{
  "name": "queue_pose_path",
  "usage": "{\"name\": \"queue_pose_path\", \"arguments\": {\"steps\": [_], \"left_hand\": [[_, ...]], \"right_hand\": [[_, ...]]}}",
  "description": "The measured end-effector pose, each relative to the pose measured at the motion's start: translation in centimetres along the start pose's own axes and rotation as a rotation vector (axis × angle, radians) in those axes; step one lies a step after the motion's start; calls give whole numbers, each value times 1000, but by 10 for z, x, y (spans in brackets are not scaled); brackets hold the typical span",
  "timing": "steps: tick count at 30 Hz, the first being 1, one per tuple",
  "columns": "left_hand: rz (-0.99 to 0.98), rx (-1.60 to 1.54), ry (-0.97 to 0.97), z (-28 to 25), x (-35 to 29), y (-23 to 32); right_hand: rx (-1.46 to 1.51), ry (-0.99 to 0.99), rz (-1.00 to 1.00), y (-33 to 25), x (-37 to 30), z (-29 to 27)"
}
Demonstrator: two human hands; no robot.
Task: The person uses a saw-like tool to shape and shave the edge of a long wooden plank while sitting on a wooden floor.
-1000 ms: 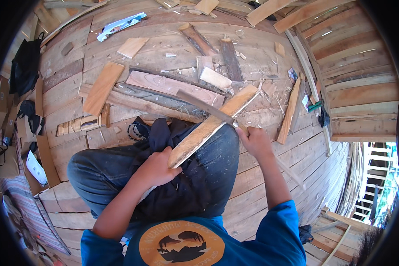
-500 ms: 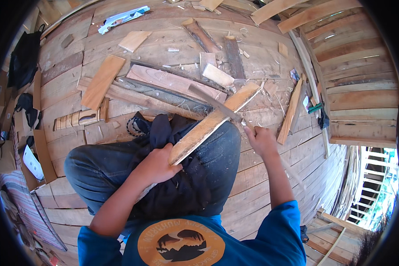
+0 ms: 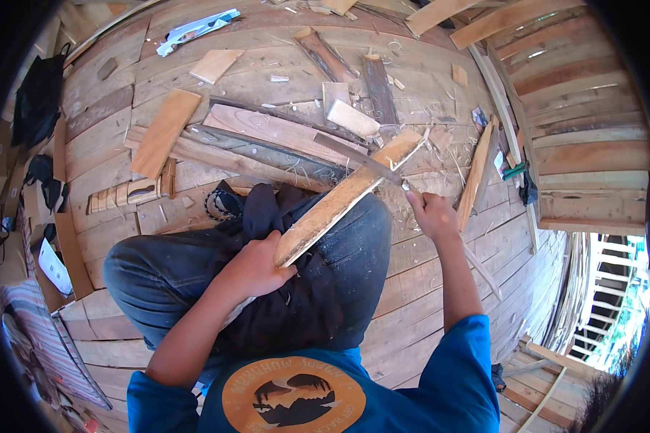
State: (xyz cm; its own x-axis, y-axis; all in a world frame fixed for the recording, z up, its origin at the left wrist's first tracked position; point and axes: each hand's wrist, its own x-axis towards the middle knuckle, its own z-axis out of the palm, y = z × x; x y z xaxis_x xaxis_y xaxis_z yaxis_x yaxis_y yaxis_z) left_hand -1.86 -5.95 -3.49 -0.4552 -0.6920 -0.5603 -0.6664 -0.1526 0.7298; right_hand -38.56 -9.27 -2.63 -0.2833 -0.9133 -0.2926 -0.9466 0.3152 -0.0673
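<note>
My left hand [image 3: 256,267] is closed round the near end of a narrow wooden board [image 3: 326,219], which slants across my lap and points away to the right. Bark-like brown marks line its upper face. In my right hand [image 3: 437,215] is a long-handled knife [image 3: 354,153]. Its straight blade lies across the far half of the board, the tip pointing to the far left. The handle's thin pale end reaches back beyond my right wrist. A dark cloth [image 3: 303,289] is bunched over my lap beneath the board.
Wood shavings and offcuts litter the plank floor ahead, among them a pink-brown board [image 3: 267,130], a short flat board [image 3: 166,133] and bark-edged pieces [image 3: 379,90]. To the right lies a narrow plank [image 3: 477,173]. An open cardboard box [image 3: 68,252] stands at the left.
My right hand has moved slightly away and to the right, drawing the knife blade along with it across the board. My left hand and the board stay nearly in place.
</note>
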Motion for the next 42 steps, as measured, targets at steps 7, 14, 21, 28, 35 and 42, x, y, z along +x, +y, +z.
{"name": "queue_pose_path", "arguments": {"steps": [7,14,21,28,35,42], "left_hand": [[2,-3,-27,0,-3,-2],[-20,6,-26,-1,-3,-1],[26,-75,-48,0,-3,-6],[107,-134,34,-25,-15,17],[81,-252,83,-61,-30,15],[206,-161,93,-40,-29,-10]], "right_hand": [[93,109,192,59,38,7],[117,-41,-75,-15,-19,1],[487,165,116,33,0,53],[1230,67,31,-30,-76,48],[1257,-62,132,-62,-87,34],[1236,-25,119,-68,-93,43]]}}
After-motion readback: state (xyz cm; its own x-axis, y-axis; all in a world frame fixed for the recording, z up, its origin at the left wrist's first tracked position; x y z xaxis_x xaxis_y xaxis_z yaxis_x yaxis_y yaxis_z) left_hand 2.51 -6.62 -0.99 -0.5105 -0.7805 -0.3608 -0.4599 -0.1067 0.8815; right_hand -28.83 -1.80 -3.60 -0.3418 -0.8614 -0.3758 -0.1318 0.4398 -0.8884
